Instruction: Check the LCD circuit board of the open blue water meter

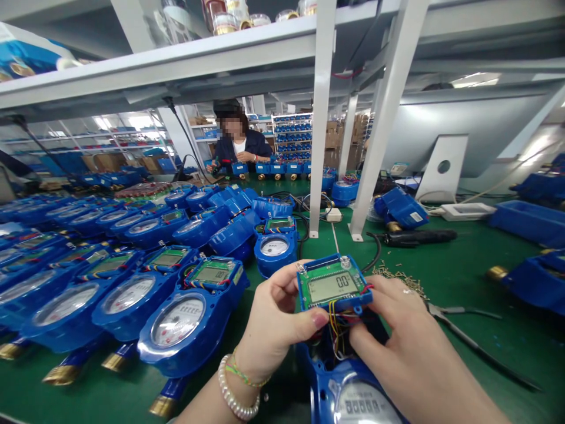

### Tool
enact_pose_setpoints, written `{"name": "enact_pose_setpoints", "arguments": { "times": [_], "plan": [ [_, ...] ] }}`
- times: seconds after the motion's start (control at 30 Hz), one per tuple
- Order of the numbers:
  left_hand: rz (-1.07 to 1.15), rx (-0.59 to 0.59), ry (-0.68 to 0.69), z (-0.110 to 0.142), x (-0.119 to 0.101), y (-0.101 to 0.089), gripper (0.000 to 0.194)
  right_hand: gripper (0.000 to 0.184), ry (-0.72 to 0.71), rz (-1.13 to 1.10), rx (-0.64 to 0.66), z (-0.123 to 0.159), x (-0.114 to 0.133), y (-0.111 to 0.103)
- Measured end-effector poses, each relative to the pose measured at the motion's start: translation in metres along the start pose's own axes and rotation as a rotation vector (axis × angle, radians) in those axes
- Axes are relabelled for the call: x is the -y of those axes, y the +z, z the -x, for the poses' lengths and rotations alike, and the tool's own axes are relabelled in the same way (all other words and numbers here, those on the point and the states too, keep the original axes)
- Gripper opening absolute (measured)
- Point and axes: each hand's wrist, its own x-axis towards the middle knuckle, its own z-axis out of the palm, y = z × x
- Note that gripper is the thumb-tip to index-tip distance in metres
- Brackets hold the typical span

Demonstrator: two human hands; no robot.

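Observation:
My left hand (269, 324) pinches the left side of a green circuit board with an LCD display (333, 284), set in a blue frame. My right hand (406, 347) grips its right side and underside, fingers curled. Coloured wires (336, 330) run from the board down into an open blue water meter (353, 394) just below, at the front edge of the green table. A pearl bracelet and a thread band circle my left wrist.
Rows of blue water meters (176, 321) with dials fill the table's left half. Pliers (459, 321), a pile of small screws (397, 277) and an electric screwdriver (419, 237) lie to the right. White shelf posts (318, 147) stand mid-table. Another person (241, 144) works at the far side.

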Motion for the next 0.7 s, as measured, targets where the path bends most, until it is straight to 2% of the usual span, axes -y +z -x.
{"name": "enact_pose_setpoints", "arguments": {
  "times": [0.1, 0.27, 0.37, 0.53, 0.7],
  "plan": [
    [0.029, 0.0, -0.026, 0.002, 0.001, -0.001, 0.055, 0.014, -0.016, -0.013, 0.039, 0.003, -0.003, -0.006],
    [0.037, -0.027, -0.061, 0.004, 0.004, -0.003, 0.051, 0.015, 0.011, -0.337, 0.248, 0.005, -0.005, -0.017],
    [0.035, -0.032, -0.066, 0.004, 0.004, -0.002, 0.05, 0.011, 0.026, -0.388, 0.294, 0.006, -0.006, -0.019],
    [0.04, -0.035, -0.067, 0.002, 0.002, 0.002, 0.047, 0.025, -0.02, -0.292, 0.211, 0.011, -0.01, -0.014],
    [0.036, -0.011, -0.084, 0.001, -0.001, 0.007, 0.048, 0.017, -0.091, -0.092, 0.105, 0.007, -0.013, -0.004]
  ]
}}
